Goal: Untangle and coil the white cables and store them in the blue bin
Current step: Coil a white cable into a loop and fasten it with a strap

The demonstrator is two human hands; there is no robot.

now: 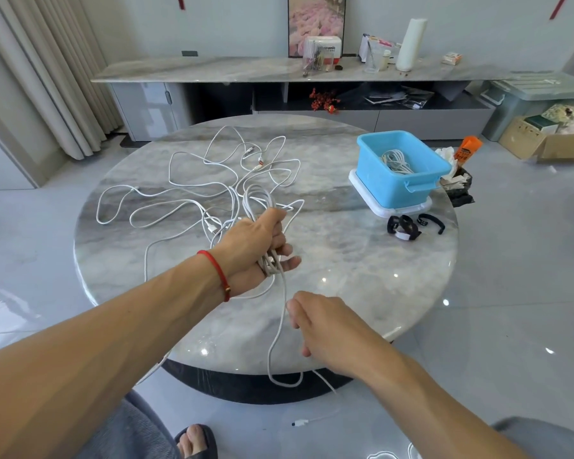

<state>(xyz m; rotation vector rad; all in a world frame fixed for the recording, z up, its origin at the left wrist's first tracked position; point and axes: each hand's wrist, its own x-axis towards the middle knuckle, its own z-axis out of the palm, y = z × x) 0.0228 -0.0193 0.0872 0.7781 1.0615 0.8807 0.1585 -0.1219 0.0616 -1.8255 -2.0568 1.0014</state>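
Note:
My left hand grips a half-wound coil of white cable above the middle of the round marble table. From the coil a loose strand drops past the table's near edge, and its plug hangs near the floor. My right hand pinches that strand just below the coil. A tangle of white cables spreads over the table's far left half. The blue bin stands at the right on a white lid and holds one coiled white cable.
Black straps lie in front of the bin. An orange tube and crumpled wrappers sit beyond the table's right edge. A sideboard with clutter lines the back wall. My foot in a sandal is below the table.

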